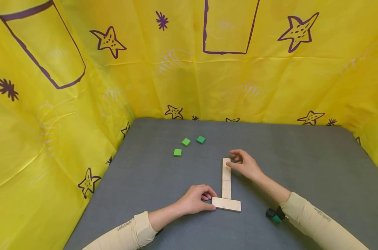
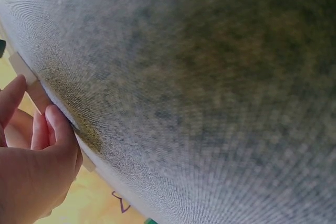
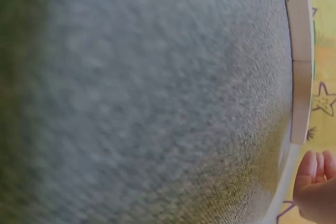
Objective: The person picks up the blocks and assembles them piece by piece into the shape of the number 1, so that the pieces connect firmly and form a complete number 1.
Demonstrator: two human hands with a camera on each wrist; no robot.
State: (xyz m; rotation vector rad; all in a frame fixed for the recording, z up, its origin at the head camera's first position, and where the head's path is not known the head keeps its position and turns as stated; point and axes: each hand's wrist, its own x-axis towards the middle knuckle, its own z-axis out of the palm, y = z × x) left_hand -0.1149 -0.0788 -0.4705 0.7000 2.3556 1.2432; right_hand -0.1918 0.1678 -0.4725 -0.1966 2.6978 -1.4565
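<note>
A pale wooden block (image 1: 226, 204) lies crosswise on the grey table. Two more wooden blocks, a near one (image 1: 226, 189) and a far one (image 1: 226, 169), run end to end away from its middle, so the three form an upside-down T. My left hand (image 1: 193, 200) pinches the left end of the crosswise block between thumb and fingers; the left wrist view shows this block (image 2: 38, 94) between the fingertips. My right hand (image 1: 246, 166) is beside the far block's outer end, fingers loosely bent, with the thumb tip overlapping the block in the head view. In the right wrist view the fingers (image 3: 319, 169) appear just past that end.
Three small square tiles lie farther back to the left: two light green, one nearer (image 1: 177, 152) and one farther (image 1: 186, 142), plus a darker green one (image 1: 201, 140). Yellow patterned cloth (image 1: 189, 83) walls the table's back and sides.
</note>
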